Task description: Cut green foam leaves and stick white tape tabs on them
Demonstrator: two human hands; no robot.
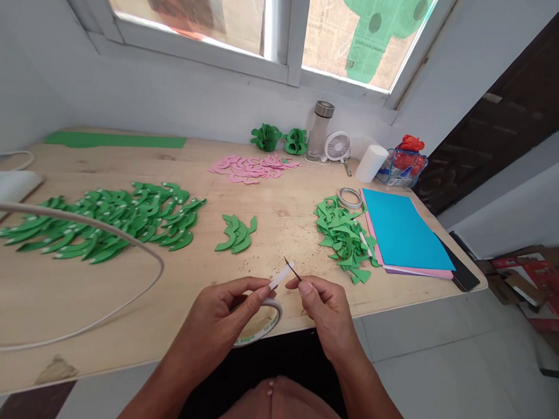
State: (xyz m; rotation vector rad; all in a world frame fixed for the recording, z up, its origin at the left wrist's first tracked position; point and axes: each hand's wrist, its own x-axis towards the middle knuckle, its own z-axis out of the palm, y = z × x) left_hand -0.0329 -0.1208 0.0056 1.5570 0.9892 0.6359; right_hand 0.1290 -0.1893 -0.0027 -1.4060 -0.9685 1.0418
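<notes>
My left hand (229,309) is closed on a roll of white tape (278,314), thumb and finger pinching its pulled-out end. The free white strip (282,275) sticks up past my fingertips. A thin dark pointed tool (292,269) is pinched in my right hand (324,307), its tip close to the strip; whether they touch I cannot tell, nor its exact kind. Just beyond my hands lies a small group of curved green paper pieces (241,235). Farther left spreads a big pile of green cutouts (107,220) with white patches on them.
Green scraps (341,231) lie at right with a second tape roll (350,198), beside blue sheets (403,230). Pink cutouts (256,168), green paper ornaments (266,137), a glass bottle (318,132) and a small fan (336,146) are at the back. A pale cable (154,272) loops at left.
</notes>
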